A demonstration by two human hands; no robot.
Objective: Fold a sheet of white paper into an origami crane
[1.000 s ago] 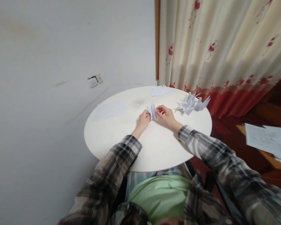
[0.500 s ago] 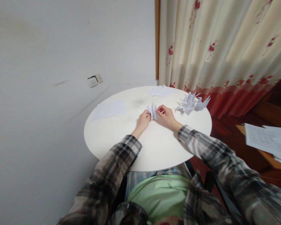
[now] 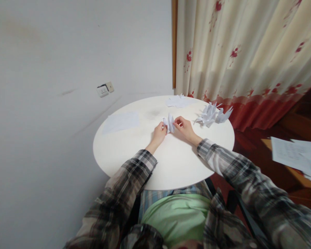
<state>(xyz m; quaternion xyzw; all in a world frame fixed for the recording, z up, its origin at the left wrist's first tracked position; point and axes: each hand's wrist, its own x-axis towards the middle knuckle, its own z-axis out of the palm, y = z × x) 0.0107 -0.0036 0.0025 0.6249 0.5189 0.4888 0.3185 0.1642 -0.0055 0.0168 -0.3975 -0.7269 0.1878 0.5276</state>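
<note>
A folded white paper crane (image 3: 170, 123) is held between my two hands, a little above the middle of the round white table (image 3: 160, 159). My left hand (image 3: 159, 133) is closed on its left side, with the fingertips partly hidden behind the paper. On the other side, my right hand (image 3: 184, 127) pinches the crane's right edge between thumb and forefinger. To the right, near the table's rim, stands a cluster of several folded paper cranes (image 3: 208, 114) with pointed tips.
A flat sheet of white paper (image 3: 121, 121) lies on the table's left side. More paper pieces (image 3: 180, 101) lie at the back edge. A wall with a socket (image 3: 103, 91) borders the left; a curtain (image 3: 238, 62) hangs behind. Printed sheets (image 3: 295, 155) rest on wooden furniture at right.
</note>
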